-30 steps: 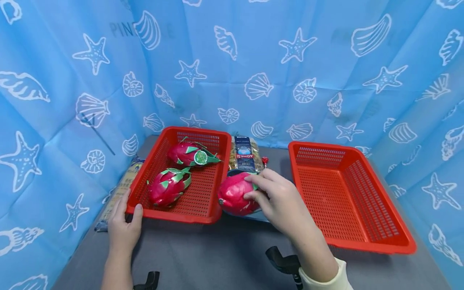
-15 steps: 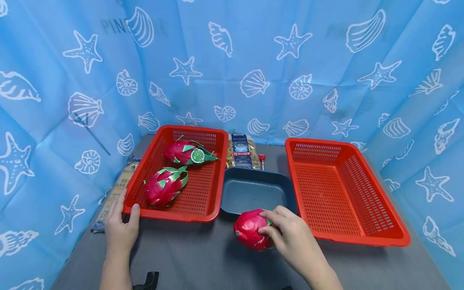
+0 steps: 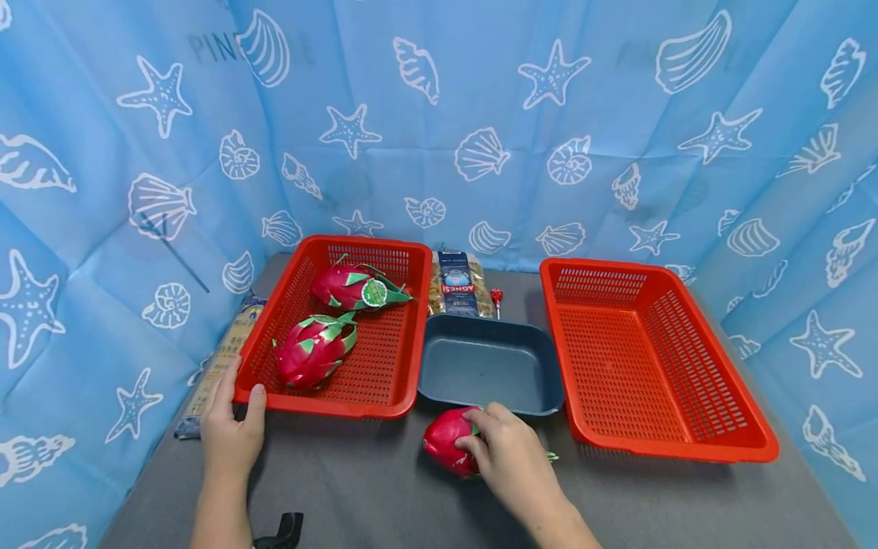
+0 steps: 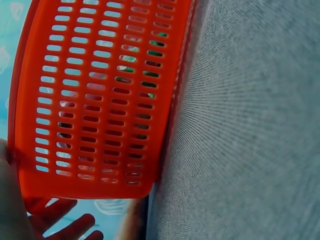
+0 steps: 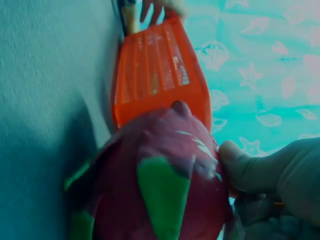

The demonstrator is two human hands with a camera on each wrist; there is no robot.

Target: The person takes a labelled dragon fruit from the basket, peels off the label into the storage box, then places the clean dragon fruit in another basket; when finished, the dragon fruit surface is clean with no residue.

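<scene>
My right hand grips a pink dragon fruit from above, close over the table just in front of a dark blue rectangular dish. In the right wrist view the thumb presses the side of the fruit, whose green scales show. My left hand holds the front left corner of the left red basket, thumb at the front and fingers along the left side. Inside that basket lie two more dragon fruits, one at the back with a round sticker and one nearer.
Another red basket stands at the right, with nothing in it. Behind the dish lie a bag of pasta and a red lollipop. A long packet lies left of the left basket. A blue shell-print curtain encloses the table.
My right hand has brought the dragon fruit from over the dish toward me, then lower and slightly left, uncovering the dish. The left hand has stayed at the basket corner.
</scene>
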